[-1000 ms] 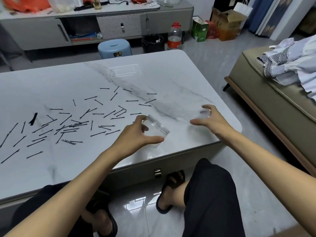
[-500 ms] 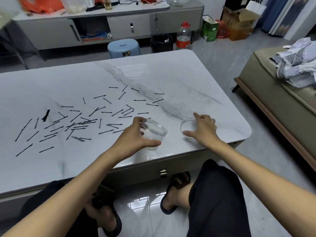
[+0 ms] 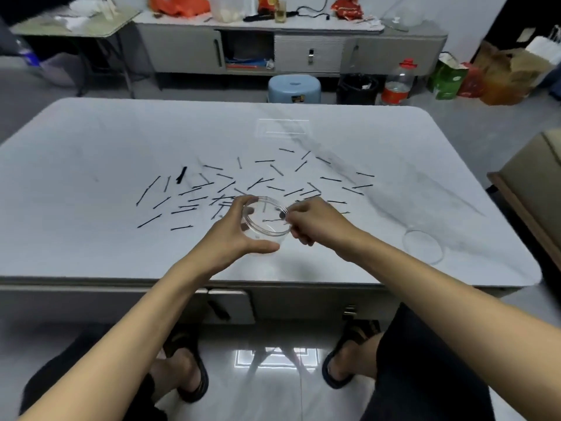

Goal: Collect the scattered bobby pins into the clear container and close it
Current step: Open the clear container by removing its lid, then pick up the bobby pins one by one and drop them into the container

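White marble-look table (image 3: 91,238) is filling most of the view, with grey veins running across its far right part. Beyond the table, a low grey cabinet (image 3: 303,50) is being seen against the wall, and a blue stool (image 3: 294,88), a black bin (image 3: 356,88) and a red-capped bottle (image 3: 397,83) are standing on the floor between the cabinet and the table. A tan sofa edge (image 3: 534,189) is showing to the right of the table.

The clear container (image 3: 265,218) is being held just above the table's near middle by the left hand (image 3: 239,235), whose thumb and fingers are curled around its wall in a firm clasp, its open mouth tilted toward the camera. The right hand (image 3: 315,223) is being kept at the container's right rim, its fingertips pinched together; something dark is being pinched there, though whether it is a pin cannot be told. One thin dark pin-like line is being seen through the container.

Black bobby pins (image 3: 261,180) are lying scattered on the table beyond and to the left of the container, most of them apart, a few crossing. The clear round lid (image 3: 422,246) is lying flat on the table, well to the right of the container, near the table's right corner.
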Available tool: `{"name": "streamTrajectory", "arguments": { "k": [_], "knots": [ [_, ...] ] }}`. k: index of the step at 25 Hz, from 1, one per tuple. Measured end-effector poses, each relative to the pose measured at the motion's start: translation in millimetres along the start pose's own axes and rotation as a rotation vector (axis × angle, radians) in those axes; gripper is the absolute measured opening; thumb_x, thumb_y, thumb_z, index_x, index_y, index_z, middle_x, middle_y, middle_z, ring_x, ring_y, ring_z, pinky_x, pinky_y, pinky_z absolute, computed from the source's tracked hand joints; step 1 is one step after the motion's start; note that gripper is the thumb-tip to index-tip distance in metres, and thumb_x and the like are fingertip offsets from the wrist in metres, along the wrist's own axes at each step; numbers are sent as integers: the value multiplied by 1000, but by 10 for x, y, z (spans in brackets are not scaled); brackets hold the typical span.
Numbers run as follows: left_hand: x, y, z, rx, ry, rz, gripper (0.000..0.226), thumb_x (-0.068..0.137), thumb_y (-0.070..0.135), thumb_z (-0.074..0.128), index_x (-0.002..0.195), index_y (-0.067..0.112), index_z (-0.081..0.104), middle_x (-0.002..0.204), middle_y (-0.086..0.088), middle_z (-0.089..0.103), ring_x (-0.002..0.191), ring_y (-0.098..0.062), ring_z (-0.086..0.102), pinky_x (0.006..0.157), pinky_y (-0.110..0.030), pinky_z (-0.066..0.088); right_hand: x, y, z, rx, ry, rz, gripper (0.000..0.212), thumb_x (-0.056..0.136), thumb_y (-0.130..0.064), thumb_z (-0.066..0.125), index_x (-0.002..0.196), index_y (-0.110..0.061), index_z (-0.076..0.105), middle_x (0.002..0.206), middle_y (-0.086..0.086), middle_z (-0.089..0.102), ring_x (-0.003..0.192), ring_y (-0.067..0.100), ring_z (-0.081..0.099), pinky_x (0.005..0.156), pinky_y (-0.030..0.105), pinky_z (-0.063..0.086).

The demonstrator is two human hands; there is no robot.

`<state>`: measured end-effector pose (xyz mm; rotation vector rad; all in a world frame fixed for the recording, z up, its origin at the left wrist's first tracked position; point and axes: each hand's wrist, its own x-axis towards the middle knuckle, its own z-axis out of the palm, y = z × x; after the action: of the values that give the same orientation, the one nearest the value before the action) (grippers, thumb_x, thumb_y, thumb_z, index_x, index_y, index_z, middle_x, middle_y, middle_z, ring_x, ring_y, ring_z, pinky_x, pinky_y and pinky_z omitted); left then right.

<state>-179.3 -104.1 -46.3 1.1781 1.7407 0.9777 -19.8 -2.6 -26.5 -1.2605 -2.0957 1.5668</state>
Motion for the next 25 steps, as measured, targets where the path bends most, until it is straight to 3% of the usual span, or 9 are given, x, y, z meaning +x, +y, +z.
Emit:
{"name": "streamTrajectory", "arguments": {
  "k": [3, 6, 8, 11, 13, 16, 19, 23, 25],
  "knots": [
    [228, -283, -395, -60, 28, -56, 82, 54, 42, 88, 122, 45, 43, 125, 16, 53, 122, -5, 50, 95, -23, 43, 540, -165, 382, -133, 26, -28, 24, 83, -12, 51, 77, 6, 65, 50, 4, 54, 44, 17, 45, 51, 29, 38],
    [730, -598, -734, 42, 198, -10, 100, 47, 47, 87, 134, 32, 41, 130, 14, 53, 121, -5, 51, 99, -29, 44, 1334, -315, 617, -234, 45, -71, 26, 83, -18, 55, 65, -1, 62, 45, -2, 50, 42, 13, 40, 51, 26, 36],
    [1093, -694, -949, 34, 297, -22, 99, 48, 43, 90, 133, 27, 43, 128, 12, 55, 119, -4, 52, 96, -28, 45, 1825, -446, 704, -304, 42, -110, 27, 86, -21, 54, 64, -9, 64, 43, -5, 46, 40, 8, 37, 49, 25, 34],
    [1374, -655, -1263, -27, 368, -68, 98, 41, 49, 86, 127, 26, 47, 124, 10, 57, 114, -4, 55, 92, -22, 46, 2188, -650, 804, -37, -2, -67, 28, 91, -24, 52, 72, -12, 69, 47, -4, 47, 42, 11, 39, 51, 26, 33],
    [1381, -617, -1493, -21, 412, -89, 91, 44, 45, 86, 124, 28, 48, 123, 9, 57, 113, -5, 56, 87, -16, 44, 2269, -810, 867, 92, -16, -36, 24, 92, -22, 50, 87, -14, 72, 55, -3, 52, 46, 14, 44, 52, 26, 35],
    [1239, -695, -1771, -52, 519, -125, 88, 49, 34, 89, 126, 29, 47, 124, 10, 57, 115, -4, 55, 92, -20, 45, 2259, -917, 968, -53, -35, -83, 21, 92, -17, 51, 101, -20, 70, 67, -3, 61, 53, 14, 53, 50, 20, 43],
    [1079, -938, -1959, -164, 638, -127, 83, 51, 32, 86, 125, 33, 48, 125, 10, 56, 116, -3, 55, 100, -29, 45, 2142, -785, 1160, -191, -58, -147, 18, 89, -16, 56, 98, -21, 71, 73, -4, 65, 56, 8, 57, 47, 10, 41],
    [665, -1439, -2202, -252, 711, -96, 80, 55, 29, 87, 124, 35, 46, 127, 13, 55, 114, -3, 53, 94, -24, 41, 1830, -520, 1617, -267, 2, -181, 13, 86, -16, 64, 91, -21, 74, 73, -11, 66, 59, -6, 57, 55, 6, 40],
    [497, -1646, -2370, -270, 707, -135, 78, 61, 21, 88, 125, 35, 45, 131, 13, 53, 110, -1, 51, 90, -23, 39, 1841, -611, 1791, -327, -11, -183, 12, 84, -16, 66, 92, -19, 75, 76, -11, 66, 69, -4, 58, 59, 5, 39]
  ]
}}
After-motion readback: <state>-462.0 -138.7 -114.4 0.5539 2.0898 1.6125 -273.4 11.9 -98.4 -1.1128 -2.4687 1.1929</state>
